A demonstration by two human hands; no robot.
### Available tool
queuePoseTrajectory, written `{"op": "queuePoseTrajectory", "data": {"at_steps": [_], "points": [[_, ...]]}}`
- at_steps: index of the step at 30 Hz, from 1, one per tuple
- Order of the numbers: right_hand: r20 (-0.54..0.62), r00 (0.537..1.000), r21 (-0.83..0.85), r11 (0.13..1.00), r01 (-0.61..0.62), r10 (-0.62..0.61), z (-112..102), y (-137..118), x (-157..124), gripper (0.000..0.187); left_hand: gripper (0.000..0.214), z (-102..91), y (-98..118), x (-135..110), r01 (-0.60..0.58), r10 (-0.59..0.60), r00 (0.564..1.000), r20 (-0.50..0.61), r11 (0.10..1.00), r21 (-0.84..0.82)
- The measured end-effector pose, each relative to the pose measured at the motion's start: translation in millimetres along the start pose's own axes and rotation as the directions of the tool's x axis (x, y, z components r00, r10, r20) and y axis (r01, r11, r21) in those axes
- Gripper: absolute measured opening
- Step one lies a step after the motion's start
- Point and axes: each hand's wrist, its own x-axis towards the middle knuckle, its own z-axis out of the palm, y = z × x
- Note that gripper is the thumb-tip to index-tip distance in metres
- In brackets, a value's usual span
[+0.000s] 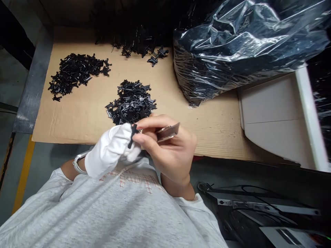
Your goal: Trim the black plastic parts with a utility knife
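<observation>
My left hand, in a white glove, is closed on a small black plastic part in front of my chest. My bare right hand meets it there, its thumb and forefinger pinching at the same part. A flat, blade-like metal tool is tucked in the curled fingers of that hand and points up to the right; its exact kind does not show. Just beyond both hands lies a heap of similar black parts on the cardboard.
Cardboard covers the worktop. Another heap of black parts lies at left, more black parts at the back. A bulging black plastic bag stands at right by a white tray. Grey equipment with cables sits below the edge.
</observation>
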Motion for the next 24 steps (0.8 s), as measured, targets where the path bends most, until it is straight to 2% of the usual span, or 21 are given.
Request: {"op": "queuePoseTrajectory", "data": {"at_steps": [4,8,12,15,18,20,22,24], "points": [[-0.003,0.998,0.042,0.997,-0.061,0.061,1.2,-2.4,4.1,0.014,0.057,-4.1,-6.8,1.9,-0.095,0.095,0.995,0.003,0.994,-0.06],[0.024,0.994,0.06,0.993,-0.106,0.104,0.0,-1.5,3.2,0.014,0.06,-3.6,-5.0,2.0,-0.091,0.092,0.994,-0.051,0.995,0.032],[0.012,0.992,0.088,0.988,-0.124,0.124,1.9,-1.3,0.9,0.016,0.058,-3.8,-4.9,2.9,-0.163,0.177,0.978,-0.114,0.98,0.118],[0.015,0.994,0.105,0.988,-0.112,0.111,-3.5,-0.5,-1.9,0.013,0.056,-6.6,-4.6,3.3,-0.18,0.183,0.98,-0.077,0.982,0.051],[0.146,0.983,0.065,0.99,-0.126,0.115,-19.7,2.0,-5.0,0.01,0.056,-9.9,0.2,3.4,-0.129,0.132,0.991,0.023,0.985,-0.111],[0.26,0.948,-0.017,0.982,-0.187,0.185,-30.8,4.5,-6.4,0.012,0.059,-10.9,5.1,4.3,-0.039,0.064,0.992,0.109,0.974,-0.224],[0.252,0.94,-0.049,0.973,-0.224,0.229,-35.7,7.7,-6.8,0.013,0.062,-10.1,9.1,6.2,0.082,-0.019,0.98,0.199,0.946,-0.314],[0.218,0.95,0.001,0.974,-0.227,0.222,-32.7,11.5,-5.6,0.014,0.066,-8.3,10.0,8.3,0.197,-0.105,0.957,0.27,0.92,-0.338]]}}
